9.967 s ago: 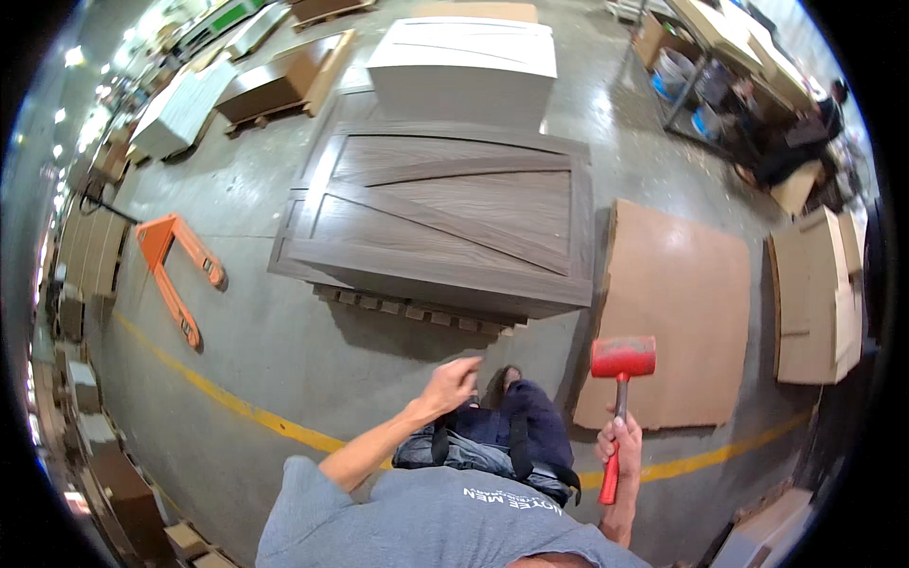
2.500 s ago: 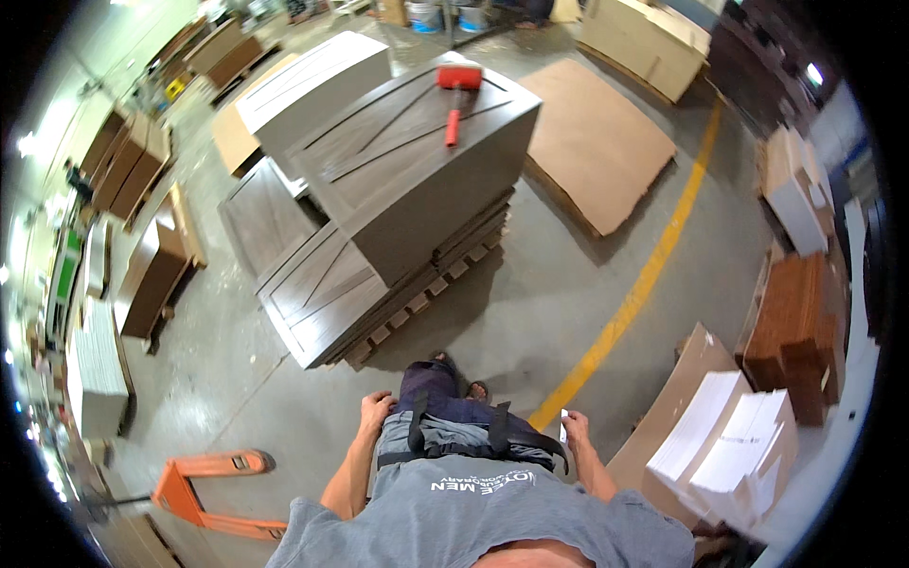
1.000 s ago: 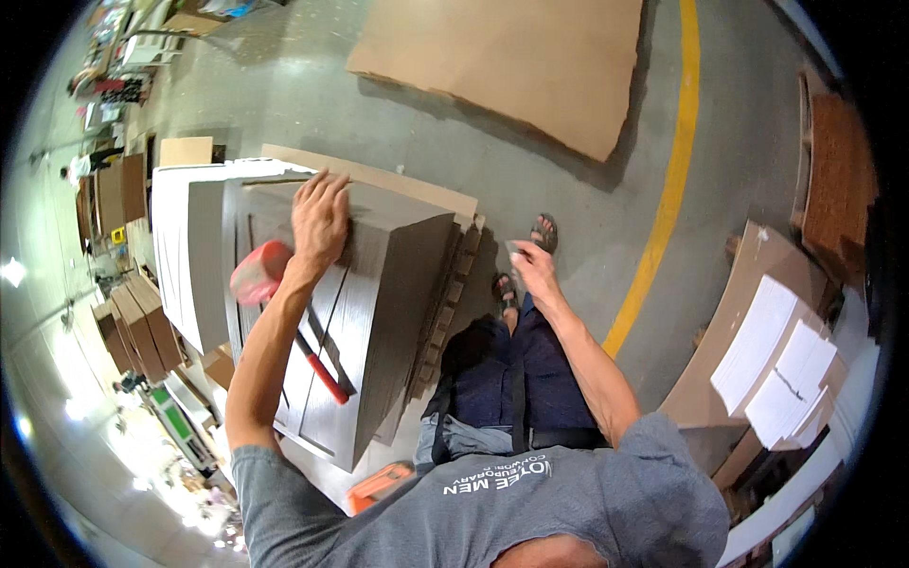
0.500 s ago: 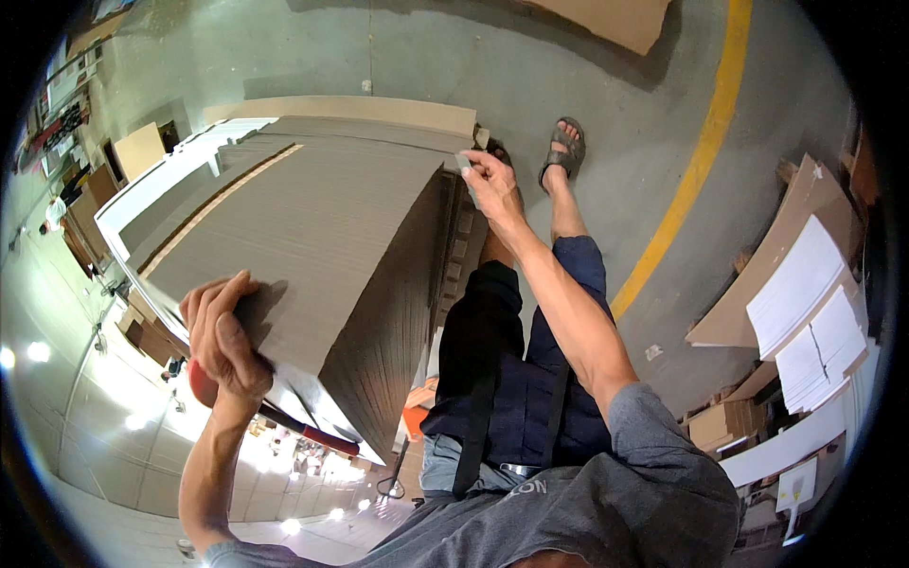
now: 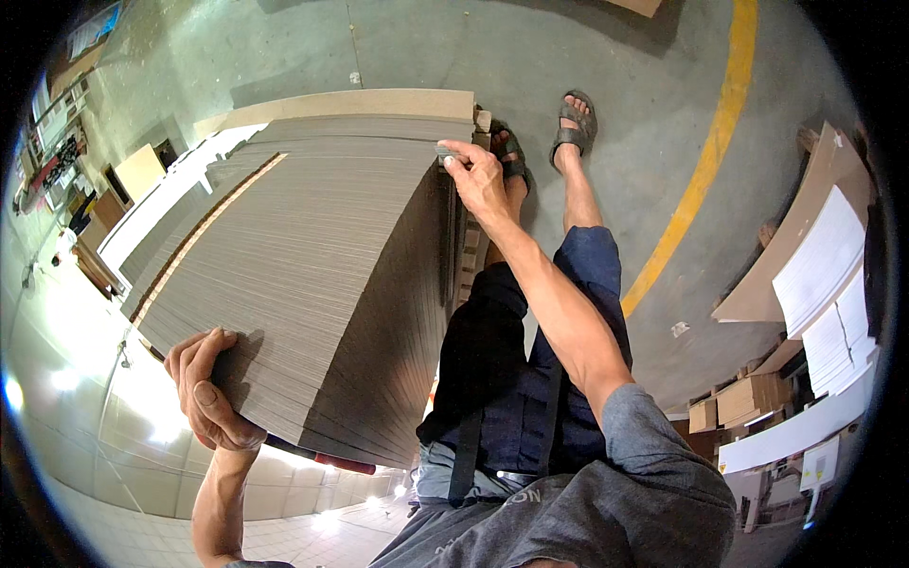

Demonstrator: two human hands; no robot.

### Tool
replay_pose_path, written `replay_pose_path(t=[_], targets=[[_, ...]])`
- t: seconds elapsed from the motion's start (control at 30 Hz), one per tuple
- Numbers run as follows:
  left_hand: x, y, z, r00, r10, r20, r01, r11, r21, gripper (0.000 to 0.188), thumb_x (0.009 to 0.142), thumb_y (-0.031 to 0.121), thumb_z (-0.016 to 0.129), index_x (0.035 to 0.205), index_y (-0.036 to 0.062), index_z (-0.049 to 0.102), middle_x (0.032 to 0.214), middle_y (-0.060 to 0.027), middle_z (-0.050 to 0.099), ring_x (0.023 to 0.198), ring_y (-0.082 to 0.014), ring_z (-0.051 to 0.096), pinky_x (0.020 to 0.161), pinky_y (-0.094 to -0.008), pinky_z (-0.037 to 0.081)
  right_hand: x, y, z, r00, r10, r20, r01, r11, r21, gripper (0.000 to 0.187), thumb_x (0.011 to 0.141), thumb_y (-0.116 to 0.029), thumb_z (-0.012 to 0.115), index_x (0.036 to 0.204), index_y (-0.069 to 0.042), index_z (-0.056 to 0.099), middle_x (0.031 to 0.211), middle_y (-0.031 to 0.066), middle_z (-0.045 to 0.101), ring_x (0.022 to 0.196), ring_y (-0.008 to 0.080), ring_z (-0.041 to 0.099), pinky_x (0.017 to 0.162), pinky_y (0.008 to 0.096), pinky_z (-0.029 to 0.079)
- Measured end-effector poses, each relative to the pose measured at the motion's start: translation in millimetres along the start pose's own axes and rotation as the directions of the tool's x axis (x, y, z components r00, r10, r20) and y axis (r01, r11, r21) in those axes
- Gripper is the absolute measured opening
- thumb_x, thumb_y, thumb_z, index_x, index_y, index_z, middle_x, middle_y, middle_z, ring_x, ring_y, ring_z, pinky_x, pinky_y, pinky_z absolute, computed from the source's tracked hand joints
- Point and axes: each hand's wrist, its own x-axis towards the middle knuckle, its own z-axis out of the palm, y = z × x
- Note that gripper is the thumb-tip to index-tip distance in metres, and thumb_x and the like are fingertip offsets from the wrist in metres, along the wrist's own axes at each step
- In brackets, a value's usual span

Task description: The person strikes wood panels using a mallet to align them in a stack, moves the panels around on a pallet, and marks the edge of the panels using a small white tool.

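A tall stack of grey-brown cardboard sheets (image 5: 294,246) stands before me at the left, its many layered edges facing me. My left hand (image 5: 213,393) is closed over the stack's near-left edge, thumb and fingers bent against the sheets. Just beside that hand a red-and-black bar or handle (image 5: 343,464) shows, mostly hidden behind the stack. At the stack's far right corner my right hand (image 5: 480,185) is closed in a pinch. Between its thumb and forefinger sits a small, flat grey piece (image 5: 445,150), touching or very near the sheet edges; I cannot tell which.
The stack rests on a wooden pallet (image 5: 470,251). A light board strip (image 5: 331,104) lines its far side. My sandalled foot (image 5: 573,123) stands on the grey floor, left of a curved yellow line (image 5: 710,161). White sheets (image 5: 819,256) and brown boards lie at the right.
My right hand has shifted slightly left and up along the stack's corner, still pinching the piece. The left hand appears lower and farther left, still on the edge. The whole view has shifted a little.
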Motion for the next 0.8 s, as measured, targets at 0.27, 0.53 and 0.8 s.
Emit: replay_pose_path(t=[0.27,0.53,0.8], targets=[[0.0,1.8,0.9,1.000,-0.002,-0.003,0.002,1.000,-0.005,0.050,0.106,0.030,0.024,0.112,0.0013,0.065,0.088,-0.0119,0.068,0.091,-0.0263,0.061,0.087,-0.0424,0.046,6.3,-5.3,0.8,1.000,0.010,-0.021,-0.009,0.999,0.043,0.031,0.088,-0.008,0.062,0.117,-0.007,0.072,0.093,0.0116,0.072,0.082,0.0198,0.066,0.076,0.0341,0.053],[-5.8,-3.9,0.7,1.000,-0.004,-0.005,0.004,1.000,-0.006,0.050,0.106,0.032,0.025,0.113,0.0025,0.065,0.089,-0.0110,0.068,0.089,-0.0256,0.061,0.088,-0.0420,0.045,15.9,-12.5,-5.2,0.992,-0.095,0.077,0.110,0.969,-0.220,0.027,0.088,-0.004,0.064,0.112,-0.007,0.073,0.095,0.0167,0.067,0.087,0.0317,0.065,0.086,0.0425,0.052],[-0.1,-2.8,-1.6,0.999,-0.011,0.032,0.011,1.000,0.007,0.050,0.105,0.031,0.025,0.108,0.0023,0.065,0.089,-0.0115,0.067,0.089,-0.0267,0.060,0.089,-0.0428,0.043,24.4,-17.9,-12.5,0.978,-0.100,0.185,0.156,0.936,-0.317,0.025,0.089,-0.004,0.063,0.111,-0.008,0.074,0.088,0.0145,0.063,0.087,0.0312,0.063,0.085,0.0422,0.051]])
